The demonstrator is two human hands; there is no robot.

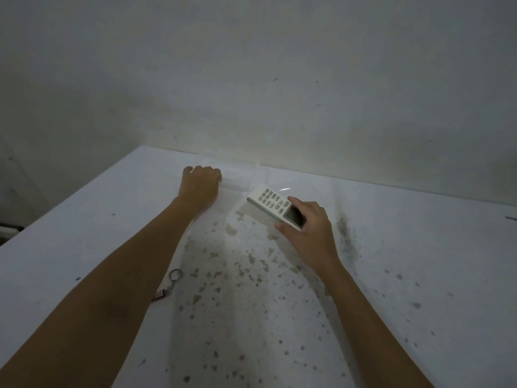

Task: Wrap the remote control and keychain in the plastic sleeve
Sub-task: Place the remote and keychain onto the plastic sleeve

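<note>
Lower left of frame: keychain lies on the table, just beside our left forearm, partly tucked under it. Nobody is touching it; we judge it goes in second, parked within reach.

Upper centre-left: our left hand is curled into a fist, knuckles down on the table near the back edge by the wall. It looks closed on the edge of the sleeve, but the plastic is clear and faint, so we cannot tell for sure whether the fingers pinch it or only press it down. Likely purpose: pin the sleeve so it does not slide when something is pushed in.

Centre: the sleeve shows only as pale folds and a glint between the two hands, lying flat against the table's far edge. We can't see where its mouth is.

Centre-right: our right hand holds the remote at its display end, thumb on the near side, fingers over the far side, a narrow grip. Button end points up-left toward the sleeve, slightly raised off the table. Holding the tail end leaves the leading end free to enter the plastic.

Judgement: early stage, remote not yet inside. The risk is the sleeve bunching or shifting under the remote's nose if the left hand's hold is loose.
</note>
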